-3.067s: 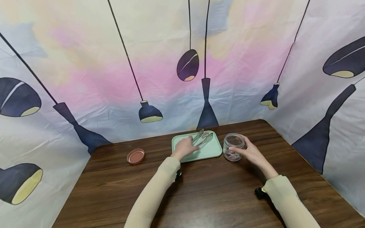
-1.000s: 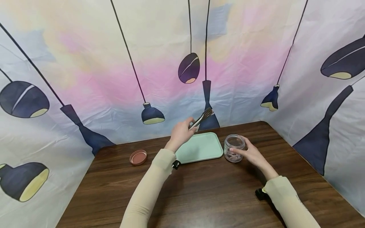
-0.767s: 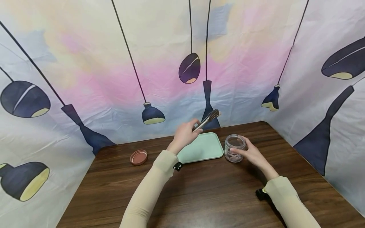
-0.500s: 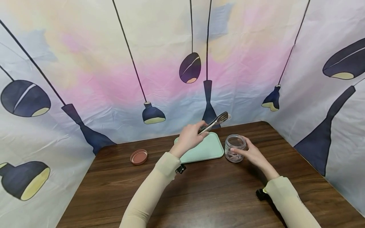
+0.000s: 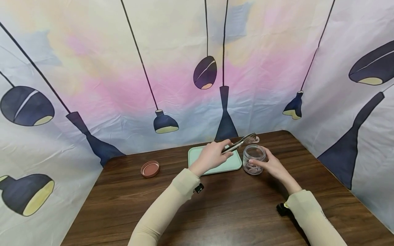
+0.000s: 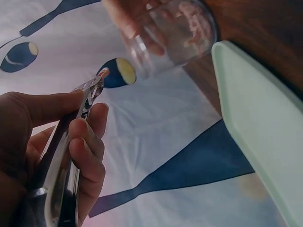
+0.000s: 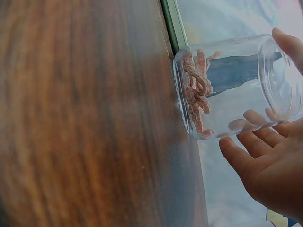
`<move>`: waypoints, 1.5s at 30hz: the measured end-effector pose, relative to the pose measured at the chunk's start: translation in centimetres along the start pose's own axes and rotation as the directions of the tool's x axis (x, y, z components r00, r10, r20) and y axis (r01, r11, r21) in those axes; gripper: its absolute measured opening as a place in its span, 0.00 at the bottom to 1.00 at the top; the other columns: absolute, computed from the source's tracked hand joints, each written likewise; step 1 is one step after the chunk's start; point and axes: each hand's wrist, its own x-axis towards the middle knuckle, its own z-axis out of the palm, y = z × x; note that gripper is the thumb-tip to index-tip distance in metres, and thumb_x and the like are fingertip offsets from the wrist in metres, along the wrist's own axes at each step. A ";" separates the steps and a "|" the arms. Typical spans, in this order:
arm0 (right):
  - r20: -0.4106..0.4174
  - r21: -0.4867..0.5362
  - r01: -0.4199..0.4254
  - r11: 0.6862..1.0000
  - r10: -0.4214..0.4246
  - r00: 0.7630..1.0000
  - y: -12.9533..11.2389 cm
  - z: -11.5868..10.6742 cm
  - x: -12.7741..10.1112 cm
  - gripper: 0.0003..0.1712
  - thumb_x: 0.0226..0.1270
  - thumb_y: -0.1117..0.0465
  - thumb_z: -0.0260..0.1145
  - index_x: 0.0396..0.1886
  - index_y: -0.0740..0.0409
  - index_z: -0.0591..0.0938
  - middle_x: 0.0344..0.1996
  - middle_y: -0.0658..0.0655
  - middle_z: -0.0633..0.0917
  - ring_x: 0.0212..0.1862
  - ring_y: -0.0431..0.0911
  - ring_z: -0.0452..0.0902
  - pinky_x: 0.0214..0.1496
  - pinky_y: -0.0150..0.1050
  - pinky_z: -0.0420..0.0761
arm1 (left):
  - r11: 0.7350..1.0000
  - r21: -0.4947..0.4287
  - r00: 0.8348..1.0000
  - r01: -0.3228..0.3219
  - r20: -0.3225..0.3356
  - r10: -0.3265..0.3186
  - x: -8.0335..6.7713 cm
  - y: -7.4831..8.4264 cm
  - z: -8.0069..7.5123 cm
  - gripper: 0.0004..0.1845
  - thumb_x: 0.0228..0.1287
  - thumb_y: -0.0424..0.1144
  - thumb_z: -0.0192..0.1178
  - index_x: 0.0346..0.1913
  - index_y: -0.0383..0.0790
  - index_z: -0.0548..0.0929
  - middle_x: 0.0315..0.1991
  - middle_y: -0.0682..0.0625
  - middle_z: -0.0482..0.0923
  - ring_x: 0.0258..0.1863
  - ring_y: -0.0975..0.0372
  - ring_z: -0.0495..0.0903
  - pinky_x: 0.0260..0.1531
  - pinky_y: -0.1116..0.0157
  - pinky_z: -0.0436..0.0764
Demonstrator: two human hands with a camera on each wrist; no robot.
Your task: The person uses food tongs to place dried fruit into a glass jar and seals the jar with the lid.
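In the head view my left hand (image 5: 212,156) grips metal tongs (image 5: 238,144), which reach over the tray to just above and behind the jar's rim. A small pinkish-brown dried strip (image 6: 105,72) shows at the tongs' tips in the left wrist view. My right hand (image 5: 274,168) holds a clear jar (image 5: 248,158) upright on the table, thumb on the near side and fingers round the far right side. Several twisted pinkish-brown dried strips (image 7: 196,82) lie at the jar's bottom. The jar's mouth is uncovered.
Left of the jar lies a pale green tray (image 5: 226,166), partly behind my left hand. A reddish-brown round lid (image 5: 150,169) rests farther left on the dark wooden table (image 5: 234,212). A printed cloth (image 5: 123,68) hangs behind the table.
The tongs were lifted from the tray with a strip in their tips, then carried right and lowered towards the jar. My right hand and the jar have stayed in place.
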 end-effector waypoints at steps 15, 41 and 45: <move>0.003 0.003 0.003 1.000 -0.003 1.000 0.1 -0.1 -0.1 0.62 0.63 0.34 0.68 0.83 0.55 0.46 0.77 0.71 0.55 0.76 0.69 0.49 0.69 0.69 0.57 | 0.993 0.115 0.999 -0.031 0.031 0.028 -0.1 0.1 1.7 0.11 0.71 0.48 0.64 0.52 0.52 0.82 0.17 0.57 0.69 0.16 0.63 0.65 0.18 0.67 0.62; -0.002 -0.004 0.018 1.000 -0.018 1.000 0.1 -0.1 -0.1 0.61 0.64 0.34 0.68 0.82 0.56 0.46 0.75 0.71 0.59 0.74 0.68 0.53 0.68 0.68 0.60 | 0.992 0.121 0.998 -0.031 0.059 0.024 0.0 0.1 2.3 0.12 0.70 0.48 0.64 0.53 0.52 0.82 0.19 0.58 0.73 0.17 0.63 0.69 0.19 0.65 0.65; 0.001 -0.002 0.021 1.000 -0.021 1.000 0.1 -0.1 0.0 0.62 0.64 0.34 0.68 0.82 0.57 0.46 0.75 0.72 0.59 0.74 0.68 0.54 0.68 0.68 0.60 | 0.993 0.113 0.998 -0.036 0.063 0.029 -0.1 0.2 2.3 0.13 0.70 0.49 0.65 0.54 0.52 0.82 0.19 0.58 0.73 0.17 0.63 0.69 0.19 0.66 0.66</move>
